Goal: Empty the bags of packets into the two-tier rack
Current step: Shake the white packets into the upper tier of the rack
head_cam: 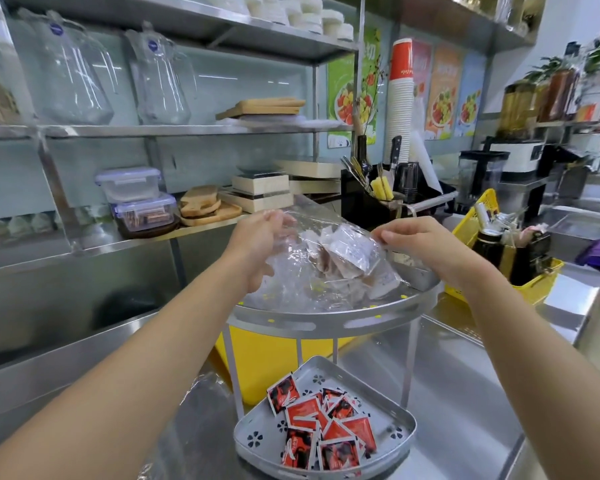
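My left grip (pixel 257 244) and right grip (pixel 426 245) pinch the clear plastic bag (pixel 291 275) of pale packets (pixel 347 252); I'd tip it slowly over the silver metal two-tier rack (pixel 326 322) beneath both.

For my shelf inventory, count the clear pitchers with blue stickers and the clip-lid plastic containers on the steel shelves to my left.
Clear pitchers: 2
Clip-lid containers: 2, stacked one on the other
Total: 4
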A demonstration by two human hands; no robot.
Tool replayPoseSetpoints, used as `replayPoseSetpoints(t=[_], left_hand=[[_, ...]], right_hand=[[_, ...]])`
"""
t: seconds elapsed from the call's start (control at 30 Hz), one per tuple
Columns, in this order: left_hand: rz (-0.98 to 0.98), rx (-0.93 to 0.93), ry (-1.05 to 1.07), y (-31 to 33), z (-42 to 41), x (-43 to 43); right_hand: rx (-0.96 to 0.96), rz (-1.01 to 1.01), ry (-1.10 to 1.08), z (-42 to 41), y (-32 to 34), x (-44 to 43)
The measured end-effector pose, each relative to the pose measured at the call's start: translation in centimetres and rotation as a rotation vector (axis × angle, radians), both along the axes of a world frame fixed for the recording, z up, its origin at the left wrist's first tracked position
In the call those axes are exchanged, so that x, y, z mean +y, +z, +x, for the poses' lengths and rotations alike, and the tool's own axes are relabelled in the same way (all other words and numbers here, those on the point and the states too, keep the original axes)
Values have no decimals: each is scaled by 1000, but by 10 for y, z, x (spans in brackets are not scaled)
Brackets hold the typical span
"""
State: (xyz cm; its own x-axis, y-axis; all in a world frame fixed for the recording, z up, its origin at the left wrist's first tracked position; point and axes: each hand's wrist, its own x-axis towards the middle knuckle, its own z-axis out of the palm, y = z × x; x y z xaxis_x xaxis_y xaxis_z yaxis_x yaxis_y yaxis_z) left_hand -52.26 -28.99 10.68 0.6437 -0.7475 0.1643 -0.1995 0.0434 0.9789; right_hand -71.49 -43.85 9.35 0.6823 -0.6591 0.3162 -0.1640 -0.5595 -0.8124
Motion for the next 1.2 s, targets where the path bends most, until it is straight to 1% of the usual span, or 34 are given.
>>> replayPoseSetpoints(t=[0.1, 0.2, 0.23, 0.33, 0.4, 0.5, 0.53, 0.67, 0.73, 0.8, 0.9, 1.0, 1.2], left_hand=[[-69, 144, -62, -5, 6, 5], [-130, 218, -96, -10, 10, 8], [-147, 232, -103, -11, 11, 9], [-180, 256, -149, -14, 13, 12], [-194, 267, -184, -15, 14, 14], [-197, 267, -186, -16, 16, 17], [-194, 263, -179, -16, 18, 18], [-164, 236, -121, -9, 23, 23], [-104, 174, -70, -1, 27, 26], [-48, 114, -31, 8, 29, 27], [7, 3, 50, 23, 32, 24], [-24, -89, 106, 37, 36, 19], [-133, -39, 86, 63, 34, 16]], right_hand=[[174, -58, 51, -4, 5, 0], [255, -56, 48, 2, 11, 5], [301, -88, 24, 4, 13, 7], [538, -324, -92, 12, 13, 11], [560, -383, -189, 17, 13, 14], [519, -365, -259, 22, 13, 17], [465, -324, -252, 22, 13, 18], [114, -136, -208, 13, 18, 18], [-26, -109, -230, 10, 25, 16], [-120, -132, -253, 10, 36, 15], [-205, -161, -278, 10, 56, 12], [-252, -183, -293, 8, 76, 11], [-285, -246, -332, 4, 116, 10]])
